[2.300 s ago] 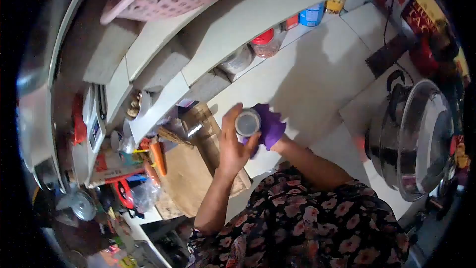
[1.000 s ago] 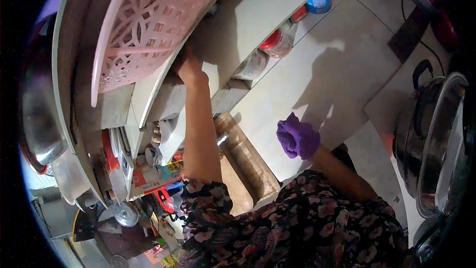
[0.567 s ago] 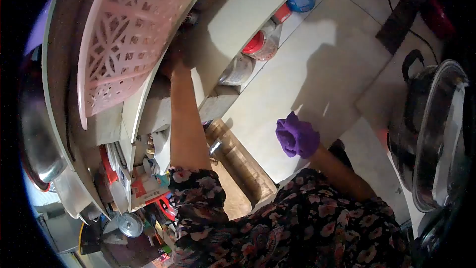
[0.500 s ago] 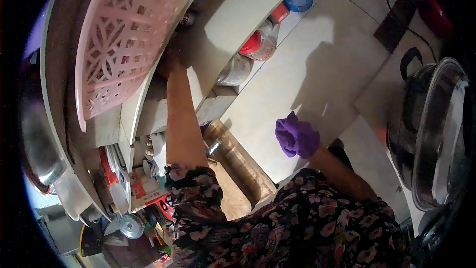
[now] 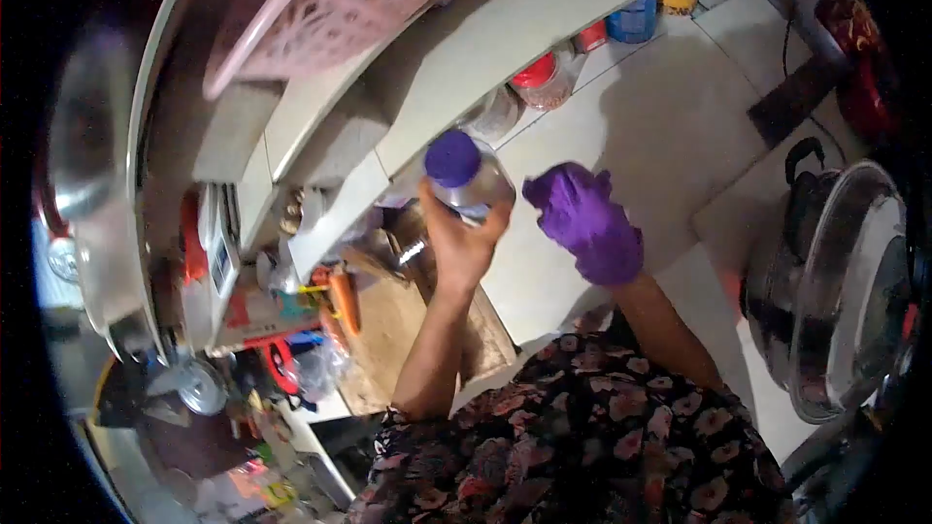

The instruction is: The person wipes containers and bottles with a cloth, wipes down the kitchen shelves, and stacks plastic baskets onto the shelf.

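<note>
A clear jar (image 5: 492,184) with a purple lid (image 5: 453,157) is in the left hand (image 5: 462,241), above the light tiled surface. The fingers are curved around its sides, thumb opposite the others, with the lid beyond them; what the jar holds cannot be made out. Just to the right of these fingers, a purple cloth (image 5: 587,223) covers the right hand, so whether its fingers are spread or pressed together cannot be told.

Beyond the left fingers, along the shelf (image 5: 466,58), are a cloudy clear jar (image 5: 492,116) with unclear contents, a red-lidded jar (image 5: 544,87) of reddish-brown bits, a red container (image 5: 590,36), a blue container (image 5: 633,19) and a yellow one. Further out, up and left, hangs a pink openwork basket (image 5: 359,19). Well to the right of both hands, a wide metal basin (image 5: 849,291) sits by a dark-handled pot (image 5: 772,277).
</note>
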`<action>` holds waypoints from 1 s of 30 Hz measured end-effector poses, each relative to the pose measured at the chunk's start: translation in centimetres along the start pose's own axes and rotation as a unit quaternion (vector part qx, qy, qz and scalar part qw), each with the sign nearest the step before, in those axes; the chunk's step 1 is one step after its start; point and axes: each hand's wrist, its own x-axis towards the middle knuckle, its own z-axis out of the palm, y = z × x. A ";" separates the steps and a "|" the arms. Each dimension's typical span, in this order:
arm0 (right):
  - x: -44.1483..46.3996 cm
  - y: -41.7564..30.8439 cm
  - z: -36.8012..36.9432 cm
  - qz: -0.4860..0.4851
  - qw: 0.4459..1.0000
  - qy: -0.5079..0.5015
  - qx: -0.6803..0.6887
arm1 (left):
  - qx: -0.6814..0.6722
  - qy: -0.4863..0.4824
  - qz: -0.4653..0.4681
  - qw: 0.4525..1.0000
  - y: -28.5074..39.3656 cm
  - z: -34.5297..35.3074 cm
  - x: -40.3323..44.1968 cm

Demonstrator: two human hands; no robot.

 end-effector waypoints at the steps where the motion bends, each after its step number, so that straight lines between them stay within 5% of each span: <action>1: -0.1 -1.6 -0.4 -0.073 0.988 -0.022 -0.132 | 0.006 -0.014 -0.010 1.000 -0.7 -0.4 -1.5; 3: 0.5 -5.7 -0.4 -0.152 0.950 -0.065 -0.265 | 0.014 -0.032 -0.019 0.999 -3.6 -1.1 -4.3; 4: 1.4 -7.7 0.9 0.000 0.995 -0.104 0.009 | 0.018 -0.034 -0.020 0.999 -4.7 -1.4 -5.5; 5: 1.9 -9.1 1.9 0.164 0.938 -0.129 0.277 | 0.021 -0.052 -0.025 0.998 -4.0 -1.7 -6.2; 6: 2.2 -10.0 2.4 0.172 0.938 -0.143 0.266 | 0.012 -0.035 -0.031 0.999 -3.8 -2.1 -6.8; 7: 2.3 -10.8 2.8 -0.026 0.977 -0.210 0.008 | 0.078 -0.045 -0.002 0.996 -3.8 -2.6 -7.6; 8: 2.2 -11.2 3.2 -0.228 0.907 -0.258 -0.244 | 0.145 -0.056 0.026 0.988 -3.6 -2.9 -8.3; 9: 1.5 -10.6 4.2 -0.307 0.835 -0.247 -0.384 | 0.173 -0.062 0.037 0.982 -3.3 -3.2 -8.8; 10: 1.6 -10.7 5.5 -0.419 0.771 -0.270 -0.395 | 0.167 -0.048 0.029 0.984 -3.2 -3.5 -9.3; 13: 0.8 -10.5 7.1 -0.408 0.678 -0.418 -0.447 | 0.241 -0.069 0.022 0.968 -2.6 -4.8 -11.2; 15: 0.7 -9.6 7.6 -0.390 0.720 -0.445 -0.363 | 0.218 -0.068 -0.004 0.974 -3.1 -5.4 -12.6; 23: -0.2 -7.4 9.4 -0.305 0.711 -0.532 -0.344 | 0.106 -0.073 -0.047 0.991 -3.3 -7.0 -16.0; 25: -0.4 -7.5 10.0 -0.283 0.728 -0.537 -0.319 | -0.035 -0.172 -0.151 0.973 -3.6 -7.5 -16.4; 27: -0.6 -7.8 10.4 0.102 0.839 -0.524 -0.107 | -0.089 -0.166 -0.145 0.971 -3.6 -7.5 -17.1; 28: -0.3 -8.3 10.7 0.099 0.835 -0.530 -0.108 | -0.140 -0.167 -0.136 0.967 -3.6 -7.6 -17.2; 30: 0.6 -9.5 10.8 -0.264 0.701 -0.600 -0.281 | -0.154 -0.182 -0.173 0.955 -3.6 -8.0 -17.6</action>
